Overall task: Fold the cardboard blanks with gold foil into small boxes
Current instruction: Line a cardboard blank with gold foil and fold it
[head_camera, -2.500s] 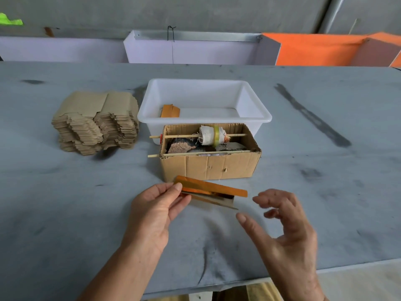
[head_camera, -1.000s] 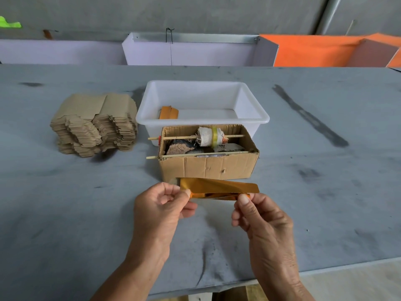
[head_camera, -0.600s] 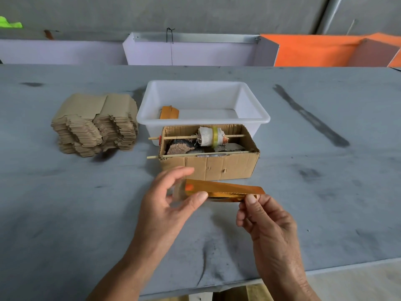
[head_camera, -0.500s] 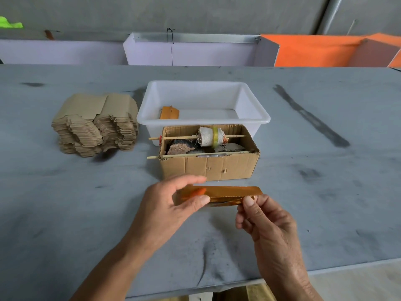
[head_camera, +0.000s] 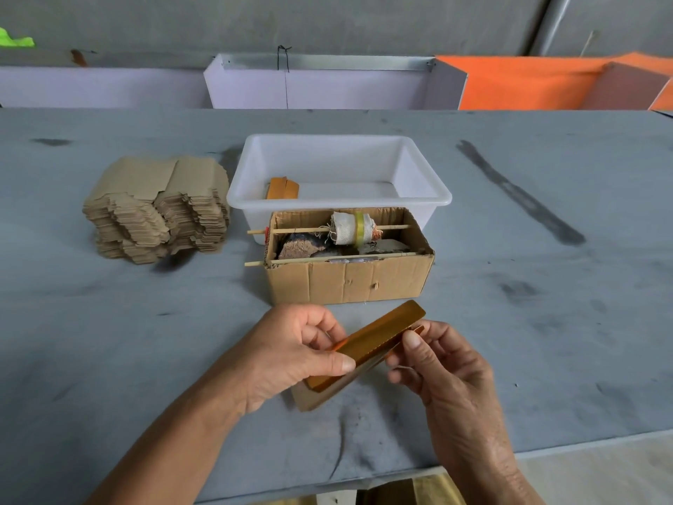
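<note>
Both hands hold one gold foil blank (head_camera: 378, 335) above the near part of the grey table (head_camera: 109, 340), just in front of the cardboard box (head_camera: 349, 286). Left hand (head_camera: 291, 355) grips the blank's near-left end w/ thumb on top and fingers curled under; right hand (head_camera: 437, 362) pinches the far-right part btwn thumb and fingertips. Blank sits tilted, far-right end higher, gold side up, a plain brown flap hanging below near the table. The box is open at the top w/ two thin sticks (head_camera: 327, 229) across it, a cloth roll (head_camera: 355, 228) on the far one, lumpy dark stuff inside that I can't make out. White plastic tub (head_camera: 418, 176) is right behind the box, touching or nearly so, w/ one folded gold piece (head_camera: 282, 188) inside at its left. Stack of blanks (head_camera: 153, 209), brown side up, sits to the left of the tub, apart from it
</note>
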`<state>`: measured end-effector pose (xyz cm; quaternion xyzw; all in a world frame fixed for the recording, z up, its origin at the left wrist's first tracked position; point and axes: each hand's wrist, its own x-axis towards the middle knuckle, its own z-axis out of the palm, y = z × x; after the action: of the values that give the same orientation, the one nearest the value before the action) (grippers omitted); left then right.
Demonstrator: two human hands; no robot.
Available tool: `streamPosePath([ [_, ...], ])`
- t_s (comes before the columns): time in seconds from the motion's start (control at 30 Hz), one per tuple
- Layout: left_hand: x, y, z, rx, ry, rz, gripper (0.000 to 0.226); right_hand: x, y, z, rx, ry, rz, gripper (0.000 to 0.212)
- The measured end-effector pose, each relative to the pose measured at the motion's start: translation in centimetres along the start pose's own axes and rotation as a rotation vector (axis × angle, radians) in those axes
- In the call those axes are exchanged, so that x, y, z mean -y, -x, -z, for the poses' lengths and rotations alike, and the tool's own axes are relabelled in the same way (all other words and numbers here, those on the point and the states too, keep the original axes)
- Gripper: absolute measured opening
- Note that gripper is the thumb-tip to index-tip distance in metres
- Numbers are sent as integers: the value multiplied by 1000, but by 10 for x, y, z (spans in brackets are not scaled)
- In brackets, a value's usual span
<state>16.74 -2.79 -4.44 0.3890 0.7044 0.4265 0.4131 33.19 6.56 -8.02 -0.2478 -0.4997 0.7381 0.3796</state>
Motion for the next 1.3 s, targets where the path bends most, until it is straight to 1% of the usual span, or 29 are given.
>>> streamPosePath([
  [0.13,0,-2,-7,-3,18,3,19,-2,-1,-4,-40,-25,-4,32],
  [0.2,0,-1,-9,0,53,18,21,-1,-1,-5,-45,-35,-10,38],
  [0.3,2,0,-11,18,103,31,22,0,-2,-6,-38,-35,-16,37],
  [0.47,2,-1,-15,26,109,37,20,0,-4,-8,-34,-30,-23,34],
  [0.6,2,1,-15,67,87,15,31,1,-5,-6,-51,-14,-12,40],
  [0.77,2,1,-18,57,-41,-37,21,2,-5,-7,-50,27,19,34],
  [0.87,2,1,-20,42,-111,-59,15,1,-5,-8,-34,57,30,37],
  [0.93,2,2,-21,33,-136,-66,15,0,-5,-8,-28,62,29,37],
  [1.1,0,3,-23,50,-140,-87,22,-1,-5,-6,-36,73,-7,29],
  [1.3,1,3,-27,-22,-128,-80,15,0,-4,-5,-34,108,-49,24],
])
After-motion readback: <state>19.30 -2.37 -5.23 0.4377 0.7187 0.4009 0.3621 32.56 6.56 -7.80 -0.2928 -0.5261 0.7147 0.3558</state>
